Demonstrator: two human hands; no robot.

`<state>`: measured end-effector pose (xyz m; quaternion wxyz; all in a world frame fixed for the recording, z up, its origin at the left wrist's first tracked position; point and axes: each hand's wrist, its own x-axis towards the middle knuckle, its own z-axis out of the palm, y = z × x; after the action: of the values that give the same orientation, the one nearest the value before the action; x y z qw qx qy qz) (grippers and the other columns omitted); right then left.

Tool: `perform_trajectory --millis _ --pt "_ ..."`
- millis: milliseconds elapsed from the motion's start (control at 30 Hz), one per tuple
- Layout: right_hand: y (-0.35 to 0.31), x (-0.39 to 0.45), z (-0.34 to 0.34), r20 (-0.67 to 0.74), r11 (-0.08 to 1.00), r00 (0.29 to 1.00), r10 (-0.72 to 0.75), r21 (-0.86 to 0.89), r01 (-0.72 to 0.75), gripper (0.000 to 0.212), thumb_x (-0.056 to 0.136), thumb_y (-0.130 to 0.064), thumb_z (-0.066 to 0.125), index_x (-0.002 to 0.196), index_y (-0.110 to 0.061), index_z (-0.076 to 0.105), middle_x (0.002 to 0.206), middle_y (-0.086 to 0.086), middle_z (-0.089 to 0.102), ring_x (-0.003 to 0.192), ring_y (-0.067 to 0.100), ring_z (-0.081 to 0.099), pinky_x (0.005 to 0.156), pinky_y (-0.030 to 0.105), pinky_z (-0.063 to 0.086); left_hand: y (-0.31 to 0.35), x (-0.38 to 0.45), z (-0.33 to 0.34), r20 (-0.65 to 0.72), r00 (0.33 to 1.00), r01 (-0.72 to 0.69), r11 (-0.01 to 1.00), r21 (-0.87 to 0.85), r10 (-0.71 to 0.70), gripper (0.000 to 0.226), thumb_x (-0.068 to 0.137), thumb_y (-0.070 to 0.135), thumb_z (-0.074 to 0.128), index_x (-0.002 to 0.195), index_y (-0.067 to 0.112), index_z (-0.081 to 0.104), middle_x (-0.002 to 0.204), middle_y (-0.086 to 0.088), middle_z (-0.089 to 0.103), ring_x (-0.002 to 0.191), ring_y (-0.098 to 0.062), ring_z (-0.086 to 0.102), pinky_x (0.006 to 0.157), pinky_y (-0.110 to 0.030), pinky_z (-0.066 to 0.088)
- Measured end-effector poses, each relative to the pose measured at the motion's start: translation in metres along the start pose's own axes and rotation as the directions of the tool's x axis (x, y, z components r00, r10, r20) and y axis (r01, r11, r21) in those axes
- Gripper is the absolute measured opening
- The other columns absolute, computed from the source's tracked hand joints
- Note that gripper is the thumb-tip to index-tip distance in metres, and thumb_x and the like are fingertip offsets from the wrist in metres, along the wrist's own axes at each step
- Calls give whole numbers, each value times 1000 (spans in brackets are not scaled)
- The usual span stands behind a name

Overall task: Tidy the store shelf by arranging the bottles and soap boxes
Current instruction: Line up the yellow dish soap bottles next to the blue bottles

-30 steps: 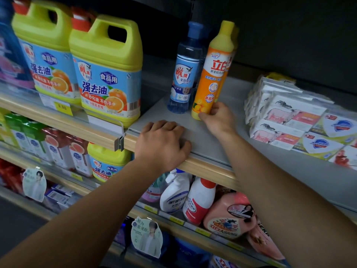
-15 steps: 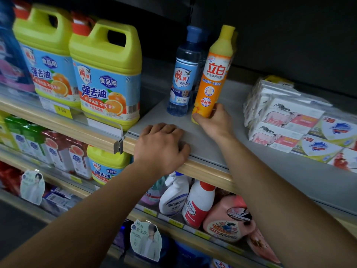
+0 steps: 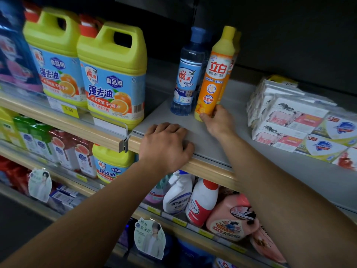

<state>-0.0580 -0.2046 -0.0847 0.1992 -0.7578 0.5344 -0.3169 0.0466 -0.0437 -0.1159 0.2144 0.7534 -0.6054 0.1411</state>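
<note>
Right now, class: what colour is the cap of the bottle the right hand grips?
Yellow, on an orange bottle; the head view shows it.

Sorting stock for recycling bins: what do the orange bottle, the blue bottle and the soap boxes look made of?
Orange bottle, gripped low by the right hand: opaque plastic, apparently under a glossy printed wrap that catches light. Blue bottle: clear tinted plastic; its contents show through. Soap boxes: probably printed card, bundled in shiny clear film, judging by the glare and wrinkles.
</note>
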Motion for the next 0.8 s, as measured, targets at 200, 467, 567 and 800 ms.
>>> perform_trajectory --millis 200,467,567,800 --pt "1 1 1 -2 999 1000 5 -38 -5 53 89 -48 64 131 -18 53 132 5 61 118 29 59 98 43 47 0 0 1 -7 1000 5 1000 -1 -5 54 85 53 29 118 29 63 127 8 62 122 -17 52 104 -35 35" --pt "2 -19 -21 26 993 999 -27 113 24 56 84 -44 71 128 -17 50 128 1 60 111 19 58 84 30 42 -1 1 -1 21 1000 -5 1000 -12 6 54 86 55 29 123 31 60 132 9 59 126 -17 48 106 -36 32" --pt "10 -38 -44 -36 992 994 -100 72 102 46 86 -41 69 123 -17 56 123 0 61 103 14 57 81 26 40 -1 1 -4 60 998 -11 1000 -28 13 52 89 54 32 129 32 56 138 9 54 131 -17 44 109 -37 28" --pt "50 -63 -132 -400 921 833 -383 -230 313 30 87 -25 65 114 -13 62 110 8 63 105 28 52 86 37 41 10 15 -20 255 967 26 997 -66 -8 48 90 51 44 129 25 56 130 -1 59 119 -23 52 102 -40 41"
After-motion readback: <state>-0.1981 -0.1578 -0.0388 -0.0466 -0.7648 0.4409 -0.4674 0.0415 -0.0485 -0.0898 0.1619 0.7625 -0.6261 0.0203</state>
